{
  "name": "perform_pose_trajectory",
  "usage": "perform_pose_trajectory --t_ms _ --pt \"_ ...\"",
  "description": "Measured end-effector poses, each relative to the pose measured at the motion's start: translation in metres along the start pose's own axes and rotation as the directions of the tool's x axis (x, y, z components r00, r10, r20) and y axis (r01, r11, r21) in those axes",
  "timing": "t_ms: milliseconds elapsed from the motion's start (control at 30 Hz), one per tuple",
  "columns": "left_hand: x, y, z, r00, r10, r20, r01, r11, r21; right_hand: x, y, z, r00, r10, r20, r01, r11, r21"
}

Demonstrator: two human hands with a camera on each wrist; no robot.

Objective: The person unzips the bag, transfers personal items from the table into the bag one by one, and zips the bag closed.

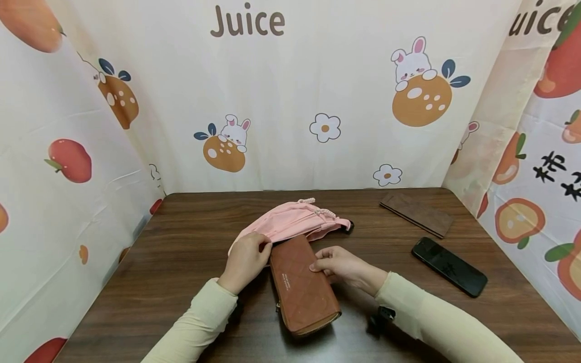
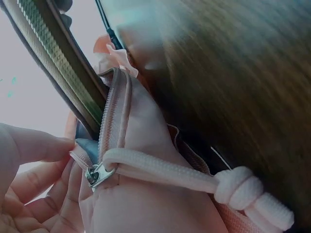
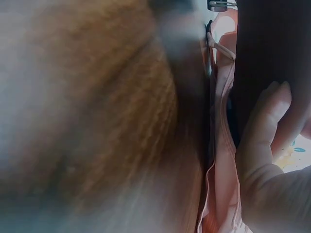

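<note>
A pink waist bag with white cord zipper pulls lies on the table, its zipper undone. My left hand pinches the edge of its opening; the left wrist view shows thumb and fingers on the fabric beside the metal zipper slider. My right hand grips a brown quilted zip wallet by its right edge, thumb on top. The far end of the wallet is at the bag's mouth, partly hidden by it. In the right wrist view the wallet is a dark shape beside the fingers.
On the right of the wooden table lies a black smartphone. Behind it, near the back edge, is a flat dark-brown long wallet. Printed curtains hang around the table. A black buckle sits at the bag's right end.
</note>
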State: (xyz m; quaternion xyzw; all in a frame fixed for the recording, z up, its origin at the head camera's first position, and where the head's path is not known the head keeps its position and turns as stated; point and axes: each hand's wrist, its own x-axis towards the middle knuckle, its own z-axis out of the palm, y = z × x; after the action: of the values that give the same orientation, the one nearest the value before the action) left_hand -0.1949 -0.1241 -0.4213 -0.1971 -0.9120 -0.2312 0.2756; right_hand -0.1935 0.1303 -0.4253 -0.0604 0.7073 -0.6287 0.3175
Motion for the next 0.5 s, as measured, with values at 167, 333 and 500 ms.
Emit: perform_pose_trajectory --t_ms 167,333,500 --pt "0.0 0.001 -0.001 1.0 -0.002 0.001 0.002 1.0 -0.009 0.006 -0.003 0.001 1.0 0.007 0.001 -0.007 1.0 -0.002" --pt "0.001 0.001 -0.002 1.0 -0.009 0.012 0.009 1.0 -0.005 0.011 -0.002 0.003 0.999 0.025 -0.028 -0.025 1.0 0.003" --pt "0.001 0.002 -0.001 1.0 0.0 0.002 0.0 1.0 -0.011 0.016 -0.003 0.002 0.999 0.021 -0.04 -0.02 0.999 0.034"
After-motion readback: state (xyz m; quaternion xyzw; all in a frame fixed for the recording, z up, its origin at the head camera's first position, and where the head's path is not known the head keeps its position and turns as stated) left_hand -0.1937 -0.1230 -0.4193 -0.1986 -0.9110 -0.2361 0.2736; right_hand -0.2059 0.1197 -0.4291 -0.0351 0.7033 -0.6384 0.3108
